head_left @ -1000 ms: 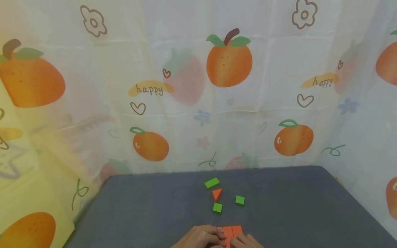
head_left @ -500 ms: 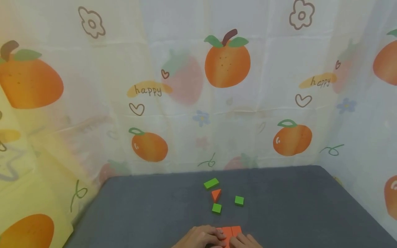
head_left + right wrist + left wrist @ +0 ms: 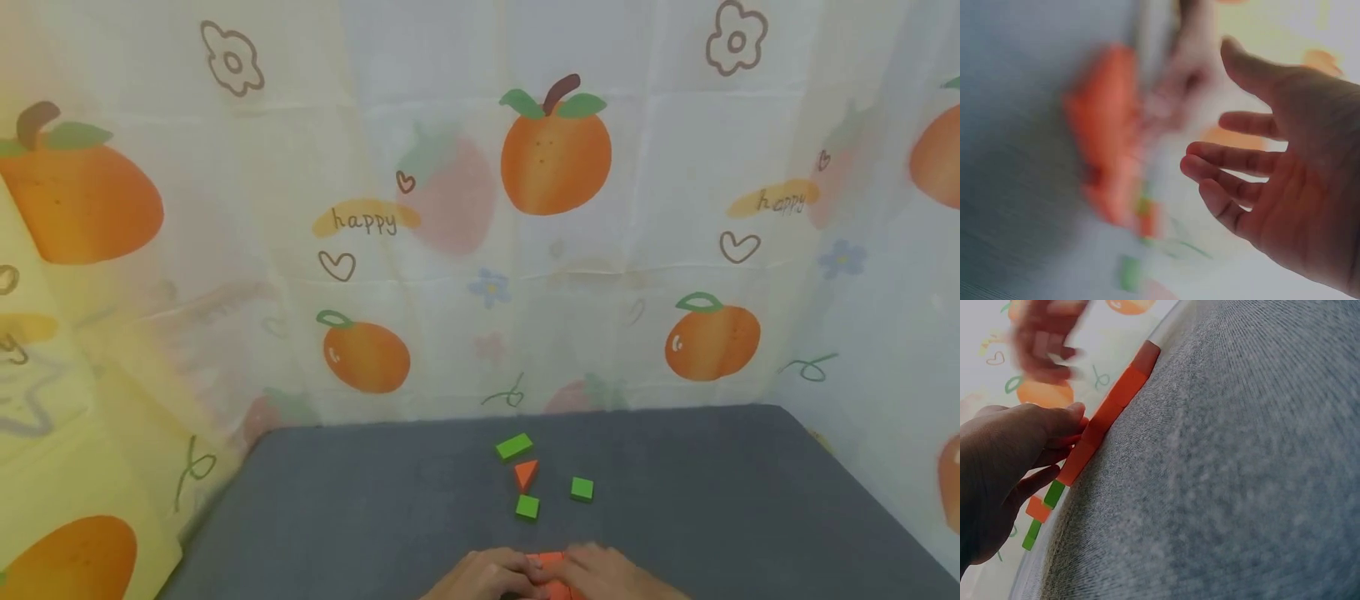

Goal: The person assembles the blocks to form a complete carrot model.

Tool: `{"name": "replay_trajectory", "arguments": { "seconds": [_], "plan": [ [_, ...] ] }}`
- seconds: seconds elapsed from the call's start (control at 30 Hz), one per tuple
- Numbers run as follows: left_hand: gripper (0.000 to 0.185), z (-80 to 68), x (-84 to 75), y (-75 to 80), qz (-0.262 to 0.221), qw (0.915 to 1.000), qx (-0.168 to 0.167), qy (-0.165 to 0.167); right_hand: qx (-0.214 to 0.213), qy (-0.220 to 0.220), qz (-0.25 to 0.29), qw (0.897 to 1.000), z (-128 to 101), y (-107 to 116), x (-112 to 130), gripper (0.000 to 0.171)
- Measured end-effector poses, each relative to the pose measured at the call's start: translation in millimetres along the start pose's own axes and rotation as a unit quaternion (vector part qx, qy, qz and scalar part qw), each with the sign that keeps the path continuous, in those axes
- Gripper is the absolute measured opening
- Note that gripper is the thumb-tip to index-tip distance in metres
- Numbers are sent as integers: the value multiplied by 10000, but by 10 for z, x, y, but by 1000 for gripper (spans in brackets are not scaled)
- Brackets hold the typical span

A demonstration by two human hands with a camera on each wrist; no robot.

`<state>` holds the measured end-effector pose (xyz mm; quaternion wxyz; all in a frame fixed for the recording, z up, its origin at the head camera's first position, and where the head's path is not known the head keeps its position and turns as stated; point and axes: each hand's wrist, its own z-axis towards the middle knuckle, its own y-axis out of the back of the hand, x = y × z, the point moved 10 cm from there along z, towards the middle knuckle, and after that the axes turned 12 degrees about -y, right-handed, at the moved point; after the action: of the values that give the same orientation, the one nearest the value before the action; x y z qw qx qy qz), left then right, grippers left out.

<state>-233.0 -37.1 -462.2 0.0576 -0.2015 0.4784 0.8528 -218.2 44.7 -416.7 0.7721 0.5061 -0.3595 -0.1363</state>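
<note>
A group of flat orange blocks [image 3: 552,563] lies together at the near edge of the head view, partly covered by both hands. My left hand [image 3: 491,575] holds the group at its left side; in the left wrist view, its thumb and bent fingers [image 3: 1038,481] meet the orange blocks [image 3: 1105,415]. My right hand [image 3: 603,573] hovers above the right part of the group, blurred. Seen in the right wrist view, the right hand [image 3: 1297,162] has its thumb and fingers spread loosely, holding nothing, apart from the blurred orange blocks [image 3: 1107,119].
Beyond the hands lie a long green block [image 3: 513,447], an orange triangular block [image 3: 526,475] and two green square blocks, one near the triangle [image 3: 527,507], another farther right [image 3: 582,489]. A fruit-printed curtain [image 3: 450,333] encloses the grey table [image 3: 360,492].
My right hand has lifted off the right-hand orange blocks and shifted left over the group. My left hand has stayed at the left side. The loose blocks have not moved.
</note>
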Motion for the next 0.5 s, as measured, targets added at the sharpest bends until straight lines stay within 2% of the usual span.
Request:
{"name": "replay_trajectory", "arguments": {
  "seconds": [0.03, 0.07, 0.13, 0.23, 0.3, 0.37, 0.43, 0.5],
  "plan": [
    [27, 3, -7, 7, 21, 10000, -30, -38, 233, 135, 38, 9996, 55, 117, 22, 31],
    [26, 5, -15, 18, 59, 9999, -67, -88, 244, 196, -103, 9995, 124, 244, 41, 36],
    [24, 8, -34, 44, 167, 9995, -129, -222, 132, 119, -419, 9990, 303, 447, 17, 33],
    [20, 9, -50, 83, 264, 9988, -212, -361, 248, 54, -983, 9948, 627, 523, -109, 27],
    [19, 14, -63, 93, 307, 9982, -235, -452, 408, 45, -1180, 9922, 840, 470, -230, 28],
    [19, 19, -69, 92, 272, 9981, -262, -494, 654, 90, -1294, 9894, 1004, 341, -356, 39],
    [20, 22, -68, 69, 186, 9984, -252, -468, 1015, 96, -1299, 9863, 1102, 172, -484, 52],
    [23, 25, -65, 38, 98, 9988, -220, -434, 1242, 263, -1371, 9824, 1149, 6, -578, 53]
  ]
}}
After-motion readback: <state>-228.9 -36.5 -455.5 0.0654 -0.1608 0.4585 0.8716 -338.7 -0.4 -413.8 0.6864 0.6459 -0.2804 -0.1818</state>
